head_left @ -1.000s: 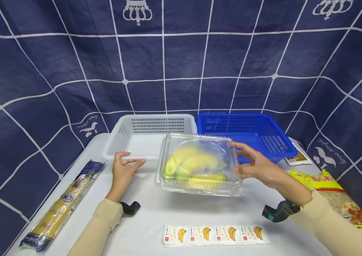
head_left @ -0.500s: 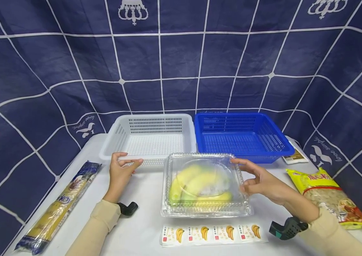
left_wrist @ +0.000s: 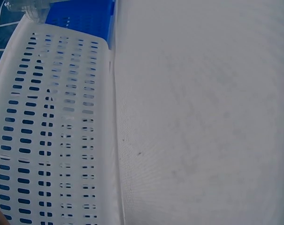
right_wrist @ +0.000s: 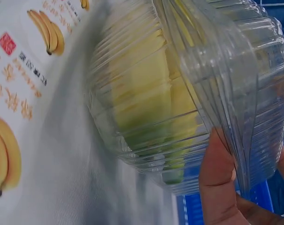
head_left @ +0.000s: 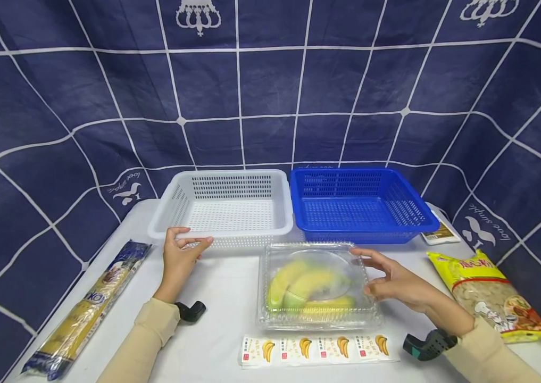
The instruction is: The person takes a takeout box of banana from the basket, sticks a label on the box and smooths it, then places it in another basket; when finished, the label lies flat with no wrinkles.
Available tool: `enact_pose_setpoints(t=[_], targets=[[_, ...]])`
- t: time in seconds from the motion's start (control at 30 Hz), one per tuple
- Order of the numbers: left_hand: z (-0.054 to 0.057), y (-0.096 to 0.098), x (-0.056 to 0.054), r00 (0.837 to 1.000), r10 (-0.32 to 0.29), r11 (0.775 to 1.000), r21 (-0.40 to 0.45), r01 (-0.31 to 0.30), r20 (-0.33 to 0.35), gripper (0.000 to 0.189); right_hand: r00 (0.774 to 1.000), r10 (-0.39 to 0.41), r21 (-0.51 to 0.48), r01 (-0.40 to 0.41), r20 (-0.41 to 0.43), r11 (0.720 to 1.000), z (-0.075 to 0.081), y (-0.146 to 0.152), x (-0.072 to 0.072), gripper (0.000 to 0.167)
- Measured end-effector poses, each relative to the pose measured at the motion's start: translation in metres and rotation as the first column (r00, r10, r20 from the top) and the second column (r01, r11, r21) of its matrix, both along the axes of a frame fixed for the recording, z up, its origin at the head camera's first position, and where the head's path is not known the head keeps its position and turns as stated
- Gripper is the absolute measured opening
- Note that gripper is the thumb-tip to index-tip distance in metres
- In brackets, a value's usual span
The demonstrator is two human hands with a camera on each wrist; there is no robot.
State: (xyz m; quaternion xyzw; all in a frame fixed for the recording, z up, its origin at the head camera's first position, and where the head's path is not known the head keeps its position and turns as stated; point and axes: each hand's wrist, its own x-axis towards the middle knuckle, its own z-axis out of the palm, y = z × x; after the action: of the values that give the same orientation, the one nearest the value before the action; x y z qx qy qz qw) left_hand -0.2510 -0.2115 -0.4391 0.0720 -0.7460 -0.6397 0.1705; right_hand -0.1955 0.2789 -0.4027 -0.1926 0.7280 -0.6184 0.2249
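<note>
My right hand (head_left: 397, 284) grips the right edge of a clear plastic clamshell box (head_left: 318, 316), thumb in front and fingers behind. Through the blurry lid show yellow-green fruit (head_left: 306, 284) that look like bananas. The box sits low at the table, just behind a strip of banana-printed labels (head_left: 320, 349). In the right wrist view, the thumb (right_wrist: 219, 180) presses on the box's ribbed rim. My left hand (head_left: 179, 263) holds the front left rim of a white perforated basket (head_left: 232, 234), fingers over it and thumb at the front. Only a sliver of that hand shows in the left wrist view.
A blue basket (head_left: 361, 231) stands right of the white one. A long pasta packet (head_left: 90, 308) lies along the left edge, a yellow-topped food bag (head_left: 495, 298) at the right. Behind that bag is a small flat pack (head_left: 442, 234). A tiled-pattern curtain (head_left: 270, 85) encloses the table.
The box has come down and towards me, away from the baskets, then shifted slightly right, still in my right hand. My left hand has stayed at the white basket's rim.
</note>
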Motion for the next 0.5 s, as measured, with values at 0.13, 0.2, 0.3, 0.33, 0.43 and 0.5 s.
enact_pose_setpoints(t=[0.13,0.2,0.3,0.33,0.43,0.5], targets=[[0.001,0.001,0.0,1.0,0.002,1.0,0.002,-0.002,0.002,0.064,0.999,-0.021,0.024,0.021,0.032,0.999,-0.004,0.003,-0.007,0.077],[0.001,0.001,0.0,1.0,0.002,1.0,0.001,-0.002,0.005,0.064,0.999,-0.022,0.024,0.021,0.049,0.999,-0.006,0.005,-0.011,0.077],[0.002,0.001,0.001,1.0,0.0,1.0,0.002,0.0,0.006,0.064,0.998,-0.022,0.018,0.021,0.063,1.0,-0.008,0.006,-0.016,0.077],[0.002,0.002,0.001,1.0,-0.002,1.0,0.003,0.002,0.008,0.064,0.998,-0.022,0.016,0.021,0.065,1.0,-0.008,0.006,-0.018,0.077],[0.003,0.002,0.002,1.0,-0.005,1.0,0.007,0.005,0.012,0.065,0.997,-0.017,0.016,0.016,0.07,1.0,-0.009,0.006,-0.023,0.079],[0.003,0.001,0.002,1.0,-0.006,1.0,0.006,0.006,0.016,0.066,0.997,-0.014,0.022,0.013,0.077,1.0,-0.008,0.006,-0.025,0.081]])
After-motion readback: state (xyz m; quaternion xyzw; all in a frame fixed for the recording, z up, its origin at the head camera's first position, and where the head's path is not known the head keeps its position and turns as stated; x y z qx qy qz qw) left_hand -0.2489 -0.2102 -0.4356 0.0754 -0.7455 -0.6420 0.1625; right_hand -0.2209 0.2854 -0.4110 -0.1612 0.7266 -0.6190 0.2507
